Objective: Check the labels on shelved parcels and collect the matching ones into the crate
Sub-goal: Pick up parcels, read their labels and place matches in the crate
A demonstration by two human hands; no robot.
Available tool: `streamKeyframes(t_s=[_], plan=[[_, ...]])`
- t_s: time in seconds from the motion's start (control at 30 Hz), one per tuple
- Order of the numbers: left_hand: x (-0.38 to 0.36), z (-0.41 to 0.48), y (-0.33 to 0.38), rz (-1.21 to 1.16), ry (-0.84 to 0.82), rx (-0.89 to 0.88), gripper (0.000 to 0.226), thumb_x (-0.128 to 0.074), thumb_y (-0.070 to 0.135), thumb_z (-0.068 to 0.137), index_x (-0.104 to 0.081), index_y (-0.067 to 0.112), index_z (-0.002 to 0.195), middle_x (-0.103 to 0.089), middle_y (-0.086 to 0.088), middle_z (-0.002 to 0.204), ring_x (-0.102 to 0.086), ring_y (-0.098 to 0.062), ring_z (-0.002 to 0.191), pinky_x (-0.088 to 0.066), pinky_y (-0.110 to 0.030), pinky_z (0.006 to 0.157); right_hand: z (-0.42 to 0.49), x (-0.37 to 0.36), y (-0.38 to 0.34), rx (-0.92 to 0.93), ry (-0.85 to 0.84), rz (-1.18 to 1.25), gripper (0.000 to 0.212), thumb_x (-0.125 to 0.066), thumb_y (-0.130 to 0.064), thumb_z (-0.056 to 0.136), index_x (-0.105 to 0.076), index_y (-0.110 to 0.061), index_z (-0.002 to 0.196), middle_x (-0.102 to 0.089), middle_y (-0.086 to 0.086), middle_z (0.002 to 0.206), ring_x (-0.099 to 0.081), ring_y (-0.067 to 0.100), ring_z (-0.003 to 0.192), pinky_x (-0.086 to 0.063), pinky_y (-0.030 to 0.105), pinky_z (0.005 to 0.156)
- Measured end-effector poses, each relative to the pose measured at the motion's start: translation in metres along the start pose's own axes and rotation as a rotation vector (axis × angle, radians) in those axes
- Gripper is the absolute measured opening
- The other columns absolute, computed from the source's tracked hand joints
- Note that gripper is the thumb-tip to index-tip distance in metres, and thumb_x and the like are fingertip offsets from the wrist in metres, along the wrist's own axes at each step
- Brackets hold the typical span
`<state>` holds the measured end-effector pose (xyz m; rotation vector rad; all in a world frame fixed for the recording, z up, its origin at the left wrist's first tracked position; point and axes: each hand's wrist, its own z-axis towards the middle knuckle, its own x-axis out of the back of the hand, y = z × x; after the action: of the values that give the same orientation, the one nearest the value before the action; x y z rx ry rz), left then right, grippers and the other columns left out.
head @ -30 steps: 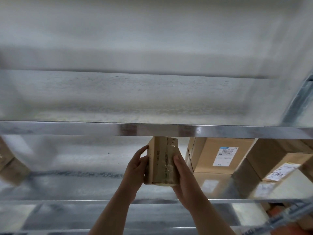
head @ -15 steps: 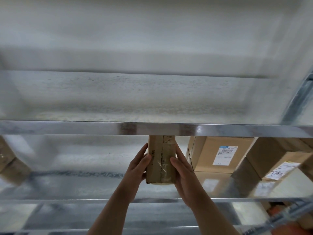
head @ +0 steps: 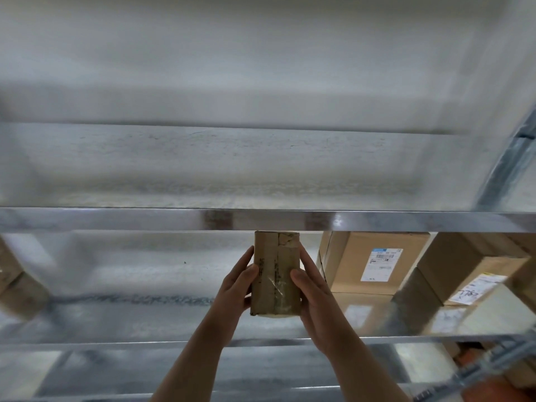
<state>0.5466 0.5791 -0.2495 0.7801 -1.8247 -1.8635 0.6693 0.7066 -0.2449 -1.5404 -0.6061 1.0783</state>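
Parcel [head: 275,274] print unreadable, top edge cut by shelf rail [head: 145,219].

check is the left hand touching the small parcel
Touching. Head view: the left hand grips the small parcel by its left edge, thumb on its front.

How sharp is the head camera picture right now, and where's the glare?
Head view: the small parcel held between the left hand and the right hand is fairly sharp; the upper shelf looks soft and smeared; glare glints on its front rail; the label on the neighbouring box is too small to read.
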Motion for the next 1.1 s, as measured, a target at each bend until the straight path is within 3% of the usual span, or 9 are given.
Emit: streamKeyframes(t_s=[0.13,0.23,0.33,0.4,0.53,0.63,0.8,0.9,1.1], plan=[[0.007,-0.006,0.001,0.058,-0.054,-0.03,0.056,-0.049,0.03,0.093,-0.051,0.033,0.149,-0.073,0.001,0.127,-0.068,-0.025,0.119,-0.06,-0.036,0.09,-0.002,0.003,-0.003,0.037,-0.048,-0.107,0.063,-0.058,-0.015,0.094,-0.049,-0.032,0.154,-0.066,0.012,0.141,-0.059,0.041,0.132,-0.051,0.061,0.109],[0.015,-0.012,0.008,0.08,-0.139,-0.067,0.069,-0.051,0.01,0.095,-0.037,0.034,0.158,-0.063,-0.005,0.144,-0.062,-0.03,0.129,-0.057,-0.05,0.099,-0.003,0.008,-0.005,0.009,-0.15,-0.144,0.082,-0.057,-0.003,0.088,-0.038,-0.039,0.159,-0.057,0.013,0.151,-0.046,0.043,0.144,-0.04,0.07,0.114],[0.023,-0.013,0.012,0.1,-0.218,-0.1,0.087,-0.061,-0.007,0.092,-0.031,0.038,0.161,-0.047,-0.003,0.16,-0.048,-0.033,0.144,-0.043,-0.068,0.11,-0.005,0.013,-0.004,-0.05,-0.208,-0.019,0.098,-0.056,0.01,0.082,-0.036,-0.049,0.157,-0.053,0.014,0.153,-0.052,0.042,0.139,-0.048,0.069,0.107],[0.026,-0.012,0.011,0.151,-0.226,-0.131,0.096,-0.069,-0.013,0.09,-0.029,0.036,0.162,-0.039,0.006,0.165,-0.039,-0.025,0.151,-0.036,-0.066,0.117,-0.006,0.016,-0.006,-0.086,-0.21,0.036,0.103,-0.059,0.012,0.076,-0.043,-0.056,0.151,-0.054,0.015,0.151,-0.057,0.04,0.134,-0.053,0.062,0.101],[0.023,-0.015,0.013,0.213,-0.237,-0.144,0.103,-0.08,-0.007,0.085,-0.027,0.038,0.161,-0.038,0.016,0.163,-0.036,-0.013,0.152,-0.05,-0.047,0.111,-0.007,0.022,-0.007,-0.047,-0.242,-0.047,0.11,-0.074,0.009,0.071,-0.037,-0.054,0.153,-0.047,0.007,0.159,-0.049,0.038,0.143,-0.055,0.057,0.1],[0.019,-0.016,0.016,0.275,-0.24,-0.176,0.102,-0.082,-0.008,0.082,-0.032,0.035,0.159,-0.044,0.012,0.159,-0.038,-0.009,0.15,-0.057,-0.036,0.101,-0.009,0.025,-0.011,0.002,-0.261,-0.112,0.108,-0.07,0.009,0.073,-0.034,-0.051,0.155,-0.044,0.008,0.16,-0.046,0.037,0.144,-0.053,0.053,0.101],[0.018,-0.013,0.018,0.328,-0.229,-0.157,0.101,-0.079,-0.012,0.079,-0.033,0.032,0.158,-0.043,0.01,0.158,-0.032,-0.014,0.153,-0.056,-0.052,0.103,-0.012,0.025,-0.017,0.041,-0.237,-0.179,0.107,-0.056,0.018,0.072,-0.035,-0.048,0.154,-0.046,0.016,0.151,-0.047,0.045,0.14,-0.045,0.063,0.102],[0.018,-0.014,0.018,0.319,-0.239,-0.147,0.1,-0.079,-0.012,0.079,-0.033,0.031,0.158,-0.044,0.01,0.158,-0.032,-0.014,0.153,-0.053,-0.054,0.107,-0.013,0.025,-0.015,0.064,-0.239,-0.205,0.108,-0.052,0.02,0.072,-0.036,-0.047,0.155,-0.043,0.017,0.151,-0.044,0.047,0.14,-0.045,0.065,0.104],[0.024,-0.012,0.014,0.325,-0.242,-0.119,0.106,-0.089,0.005,0.079,-0.03,0.04,0.16,-0.042,0.017,0.16,-0.038,-0.008,0.149,-0.045,-0.051,0.115,-0.01,0.027,-0.012,-0.017,-0.245,-0.095,0.108,-0.066,0.007,0.066,-0.037,-0.046,0.156,-0.047,0.012,0.156,-0.043,0.044,0.143,-0.05,0.063,0.104]])
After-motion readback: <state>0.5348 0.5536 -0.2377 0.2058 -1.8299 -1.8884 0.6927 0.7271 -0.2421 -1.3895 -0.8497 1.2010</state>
